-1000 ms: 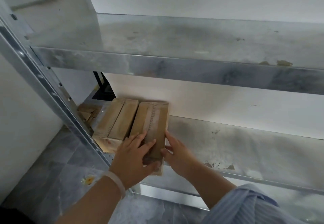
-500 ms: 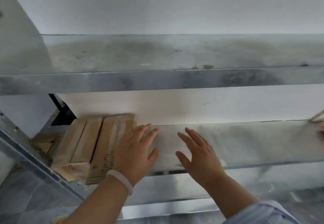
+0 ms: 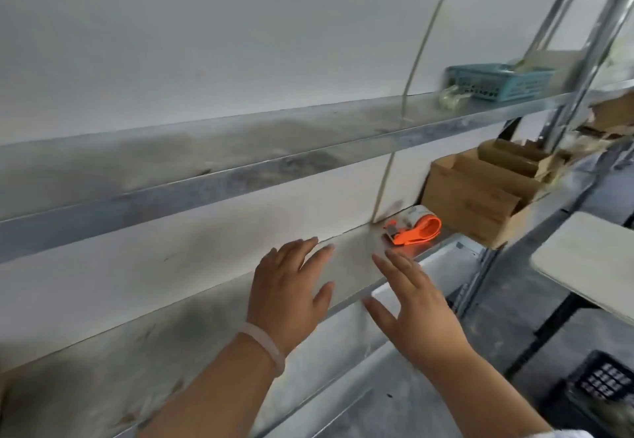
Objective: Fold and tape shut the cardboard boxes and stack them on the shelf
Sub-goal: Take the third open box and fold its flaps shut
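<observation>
Metal shelf (image 3: 154,352), middle level, scuffed and bare beneath both hands. Open cardboard boxes (image 3: 477,204) at its right end, flaps up, not yet taped; probably light, stiff in the walls, floppy at the flaps, best taken by two opposite walls. Left hand (image 3: 288,293) and right hand (image 3: 415,314) over the shelf, fingers straight and spread, holding nothing, well apart from the boxes. Orange tape dispenser (image 3: 413,232) on its side just left of the boxes; likely light and rigid, best gripped at the handle, clear of the blade.
</observation>
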`<state>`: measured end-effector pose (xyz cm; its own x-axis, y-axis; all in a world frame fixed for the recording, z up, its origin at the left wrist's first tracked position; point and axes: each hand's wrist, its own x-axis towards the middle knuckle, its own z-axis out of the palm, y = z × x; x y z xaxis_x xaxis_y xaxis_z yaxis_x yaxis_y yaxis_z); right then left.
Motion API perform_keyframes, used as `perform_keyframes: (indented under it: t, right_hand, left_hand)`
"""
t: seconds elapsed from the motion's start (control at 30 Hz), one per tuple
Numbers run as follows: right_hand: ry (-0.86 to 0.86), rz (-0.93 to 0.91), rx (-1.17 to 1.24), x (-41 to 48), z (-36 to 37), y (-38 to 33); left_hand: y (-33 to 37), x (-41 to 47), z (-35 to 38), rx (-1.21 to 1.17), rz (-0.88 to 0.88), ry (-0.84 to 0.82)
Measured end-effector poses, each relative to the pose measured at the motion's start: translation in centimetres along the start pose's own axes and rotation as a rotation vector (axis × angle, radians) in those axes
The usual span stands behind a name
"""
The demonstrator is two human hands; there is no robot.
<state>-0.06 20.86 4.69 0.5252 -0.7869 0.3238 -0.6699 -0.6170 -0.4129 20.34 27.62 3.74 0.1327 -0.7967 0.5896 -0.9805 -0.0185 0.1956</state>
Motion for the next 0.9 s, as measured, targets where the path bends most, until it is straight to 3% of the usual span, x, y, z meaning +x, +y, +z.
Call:
perform_keyframes:
  t: [0.37,0.6,0.9]
  right_hand:
    - [0.026,0.375,-0.068,-0.9,-12.9,20.3]
    - [-0.053,0.527,-0.034,3.5,-13.0,28.5]
    - [-0.019,0.760,0.083,17.6,-11.4,38.3]
  left_hand:
    - [19.0,11.8,14.3,-0.253,0.149,-0.039]
    - [21.3,19.6,22.6,-0.287,0.167,-0.070]
    - [19.4,30.6,32.6,-0.277,0.129,-0.188]
